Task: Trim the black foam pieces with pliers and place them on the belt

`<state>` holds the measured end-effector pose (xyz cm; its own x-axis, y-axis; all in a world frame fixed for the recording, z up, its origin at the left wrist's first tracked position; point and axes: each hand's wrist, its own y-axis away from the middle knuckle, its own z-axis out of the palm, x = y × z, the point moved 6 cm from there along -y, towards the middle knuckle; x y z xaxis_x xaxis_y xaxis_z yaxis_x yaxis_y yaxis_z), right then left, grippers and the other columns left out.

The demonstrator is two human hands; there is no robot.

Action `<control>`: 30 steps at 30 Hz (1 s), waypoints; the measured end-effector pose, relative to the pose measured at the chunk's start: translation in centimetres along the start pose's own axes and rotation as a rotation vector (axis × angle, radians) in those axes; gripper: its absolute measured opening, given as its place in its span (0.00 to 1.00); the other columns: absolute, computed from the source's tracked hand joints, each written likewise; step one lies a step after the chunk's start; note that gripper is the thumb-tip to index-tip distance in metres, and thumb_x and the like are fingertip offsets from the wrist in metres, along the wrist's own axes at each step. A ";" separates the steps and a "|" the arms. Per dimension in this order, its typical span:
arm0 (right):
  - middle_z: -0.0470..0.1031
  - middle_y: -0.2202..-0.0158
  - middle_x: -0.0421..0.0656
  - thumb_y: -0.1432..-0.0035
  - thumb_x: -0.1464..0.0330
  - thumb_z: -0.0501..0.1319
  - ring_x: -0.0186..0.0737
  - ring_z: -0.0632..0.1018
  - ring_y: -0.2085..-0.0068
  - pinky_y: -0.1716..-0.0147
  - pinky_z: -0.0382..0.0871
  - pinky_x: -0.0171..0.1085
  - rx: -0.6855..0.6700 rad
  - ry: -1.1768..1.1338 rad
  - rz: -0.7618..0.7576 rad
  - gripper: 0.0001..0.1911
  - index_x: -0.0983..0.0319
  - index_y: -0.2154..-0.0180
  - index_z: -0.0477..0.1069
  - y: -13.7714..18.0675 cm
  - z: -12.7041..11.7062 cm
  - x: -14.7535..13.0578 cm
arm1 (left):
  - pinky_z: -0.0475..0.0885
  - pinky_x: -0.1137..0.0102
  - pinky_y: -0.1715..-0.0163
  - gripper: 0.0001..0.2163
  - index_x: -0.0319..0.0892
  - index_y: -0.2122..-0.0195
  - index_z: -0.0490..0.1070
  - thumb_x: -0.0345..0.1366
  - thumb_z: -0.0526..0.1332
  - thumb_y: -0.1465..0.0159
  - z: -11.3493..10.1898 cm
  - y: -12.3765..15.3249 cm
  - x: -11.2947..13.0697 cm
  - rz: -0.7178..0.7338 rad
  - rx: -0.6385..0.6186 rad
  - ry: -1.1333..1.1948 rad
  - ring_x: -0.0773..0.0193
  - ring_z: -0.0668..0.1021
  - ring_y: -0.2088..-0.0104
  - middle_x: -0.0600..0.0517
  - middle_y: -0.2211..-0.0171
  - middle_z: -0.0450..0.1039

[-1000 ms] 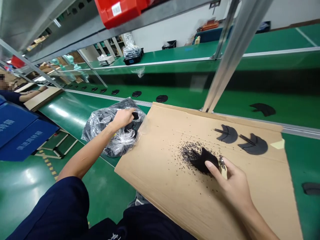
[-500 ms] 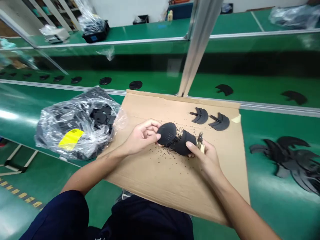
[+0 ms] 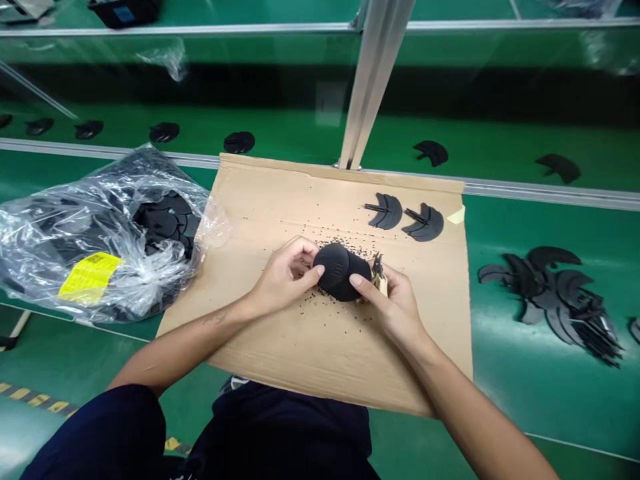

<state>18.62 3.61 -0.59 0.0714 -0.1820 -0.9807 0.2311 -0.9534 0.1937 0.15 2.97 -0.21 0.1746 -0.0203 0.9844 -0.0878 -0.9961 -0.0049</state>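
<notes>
- Head view: the matte black, rounded flat piece [image 3: 331, 261] is over the middle of the brown cardboard sheet [image 3: 300, 363], its smooth face turned up and a few short raised marks near its centre.
- It overlaps the left part of a second matte black piece with a curved surface [image 3: 361, 265], so the two read nearly as one dark shape.
- Left hand [image 3: 286, 277]: thumb and fingers are clamped on the left edge of the rounded piece, thumb on top.
- Right hand [image 3: 397, 303]: the thumb presses on the curved piece, with the fingers behind it; a small hand tool with dark metal tips and a cream handle [image 3: 381, 283] is tucked into the same hand.
- Tiny black specks lie scattered on the cardboard around and beneath both pieces.
- Hidden: the undersides of both pieces, most of the right fingers, and much of the tool's handle. Whether the pieces are joined or merely touching, I cannot tell.
- Hard to make out: what the raised marks depict, and the separate parts within the heap of black curved pieces [image 3: 553, 293] at right.
- Cut off: the clear plastic bag of black parts [image 3: 125, 267], at the left edge.
</notes>
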 end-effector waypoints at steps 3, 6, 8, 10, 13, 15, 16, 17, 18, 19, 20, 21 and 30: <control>0.63 0.76 0.36 0.47 0.50 0.69 0.33 0.63 0.73 0.74 0.61 0.34 -0.003 0.015 -0.005 0.22 0.60 0.73 0.67 0.0 0.0 -0.1 | 0.73 0.76 0.69 0.06 0.42 0.64 0.67 0.35 0.64 0.38 -0.1 0.0 -0.5 -0.032 -0.021 0.021 0.69 0.77 0.67 0.54 0.67 0.72; 0.67 0.73 0.38 0.47 0.50 0.69 0.35 0.66 0.71 0.70 0.64 0.35 -0.016 0.017 -0.001 0.21 0.61 0.70 0.71 0.0 0.2 -0.1 | 0.73 0.76 0.70 0.08 0.43 0.59 0.67 0.36 0.64 0.37 0.1 0.2 -0.9 -0.076 -0.044 0.043 0.69 0.77 0.69 0.54 0.67 0.74; 0.69 0.72 0.38 0.47 0.50 0.69 0.35 0.67 0.70 0.70 0.65 0.35 -0.022 0.012 -0.003 0.21 0.61 0.69 0.72 0.0 0.3 -0.1 | 0.73 0.76 0.70 0.12 0.45 0.52 0.67 0.36 0.63 0.36 0.4 0.3 -1.0 -0.078 -0.062 0.064 0.69 0.78 0.67 0.51 0.58 0.76; 0.68 0.73 0.37 0.48 0.50 0.69 0.34 0.66 0.71 0.70 0.65 0.35 -0.024 0.004 -0.006 0.21 0.61 0.70 0.71 0.0 0.5 -0.1 | 0.75 0.75 0.67 0.16 0.46 0.46 0.67 0.37 0.63 0.35 0.8 0.5 -0.8 -0.055 -0.083 0.070 0.67 0.80 0.63 0.48 0.50 0.75; 0.65 0.76 0.36 0.47 0.50 0.69 0.33 0.64 0.73 0.73 0.63 0.34 -0.021 0.010 -0.004 0.21 0.60 0.72 0.69 0.1 0.5 -0.1 | 0.77 0.71 0.59 0.16 0.45 0.44 0.69 0.38 0.62 0.33 1.2 0.7 -0.7 0.003 -0.103 0.029 0.61 0.80 0.53 0.47 0.47 0.75; 0.64 0.77 0.35 0.47 0.50 0.69 0.33 0.64 0.74 0.74 0.63 0.34 -0.023 0.022 -0.008 0.22 0.60 0.73 0.68 0.2 0.5 -0.2 | 0.77 0.69 0.55 0.16 0.45 0.43 0.69 0.38 0.61 0.32 1.3 0.8 -0.6 0.031 -0.106 0.007 0.58 0.79 0.49 0.46 0.47 0.75; 0.64 0.77 0.36 0.47 0.50 0.69 0.33 0.64 0.74 0.74 0.63 0.34 -0.023 0.025 -0.014 0.22 0.60 0.73 0.68 0.2 0.5 -0.2 | 0.77 0.68 0.53 0.16 0.45 0.43 0.69 0.39 0.61 0.31 1.4 0.9 -0.6 0.038 -0.108 0.005 0.58 0.78 0.48 0.46 0.47 0.75; 0.64 0.77 0.36 0.47 0.50 0.69 0.33 0.64 0.74 0.73 0.63 0.34 -0.023 0.025 -0.022 0.22 0.60 0.73 0.69 0.3 0.5 -0.3 | 0.77 0.67 0.52 0.16 0.45 0.43 0.69 0.39 0.61 0.31 1.4 0.9 -0.6 0.044 -0.106 0.011 0.57 0.78 0.48 0.46 0.47 0.75; 0.64 0.76 0.36 0.46 0.50 0.69 0.33 0.64 0.74 0.72 0.64 0.34 -0.022 0.024 -0.030 0.21 0.60 0.73 0.69 0.3 0.5 -0.4 | 0.77 0.67 0.51 0.16 0.45 0.43 0.69 0.40 0.61 0.31 1.4 0.9 -0.5 0.049 -0.102 0.023 0.58 0.78 0.48 0.46 0.47 0.75; 0.64 0.76 0.36 0.46 0.50 0.69 0.33 0.64 0.73 0.72 0.64 0.35 -0.018 0.025 -0.038 0.21 0.60 0.72 0.69 0.3 0.5 -0.5 | 0.77 0.67 0.50 0.16 0.45 0.44 0.70 0.40 0.62 0.31 1.5 0.8 -0.5 0.053 -0.097 0.041 0.58 0.78 0.48 0.46 0.47 0.75; 0.64 0.75 0.36 0.46 0.50 0.69 0.33 0.64 0.73 0.72 0.64 0.35 -0.013 0.029 -0.043 0.21 0.60 0.72 0.69 0.3 0.5 -0.6 | 0.77 0.67 0.50 0.16 0.44 0.44 0.70 0.41 0.62 0.31 1.5 0.8 -0.4 0.057 -0.093 0.066 0.58 0.78 0.48 0.46 0.48 0.76; 0.64 0.75 0.36 0.46 0.49 0.69 0.33 0.64 0.73 0.71 0.63 0.35 -0.007 0.037 -0.045 0.22 0.60 0.71 0.69 0.3 0.5 -0.6 | 0.77 0.67 0.50 0.15 0.44 0.45 0.70 0.41 0.63 0.31 1.5 0.7 -0.4 0.062 -0.092 0.097 0.59 0.78 0.49 0.47 0.49 0.76; 0.67 0.75 0.36 0.42 0.55 0.68 0.34 0.67 0.73 0.71 0.65 0.34 0.005 0.157 -0.230 0.16 0.60 0.70 0.71 0.4 0.1 -1.5 | 0.77 0.69 0.51 0.15 0.42 0.45 0.71 0.38 0.63 0.31 1.1 0.4 0.3 0.167 -0.166 0.152 0.62 0.80 0.51 0.46 0.50 0.78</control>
<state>18.55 3.48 0.93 0.1668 0.0788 -0.9828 0.2536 -0.9667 -0.0345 1.26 2.48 -0.13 -0.0035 -0.1572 0.9876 -0.2646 -0.9522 -0.1526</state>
